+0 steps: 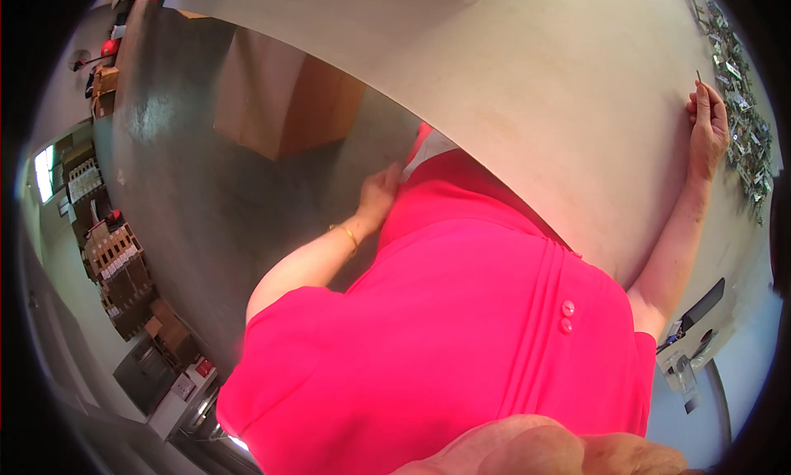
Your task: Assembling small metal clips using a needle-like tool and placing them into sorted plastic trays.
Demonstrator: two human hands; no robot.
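My right hand (pixel 709 129) is over the far right of the pale tabletop (pixel 527 79). Its thumb and fingers pinch a thin, short, dark piece (pixel 699 76), which sticks up past the fingertips. Just beyond that hand spreads a heap of small metal parts (pixel 746 116), too small to tell apart. My left hand (pixel 380 196) is low beside my lap, below the table's edge, with a yellow bracelet on the wrist. Its fingers are curled together against a white thing (pixel 430 152) at my lap; what they grip is mostly hidden.
A large brown cardboard box (pixel 317 108) stands on the grey floor (pixel 173 187) left of the table. Stacked cartons (pixel 115 252) line the left wall. At the lower right, a dark screen (pixel 703 304) stands near other equipment.
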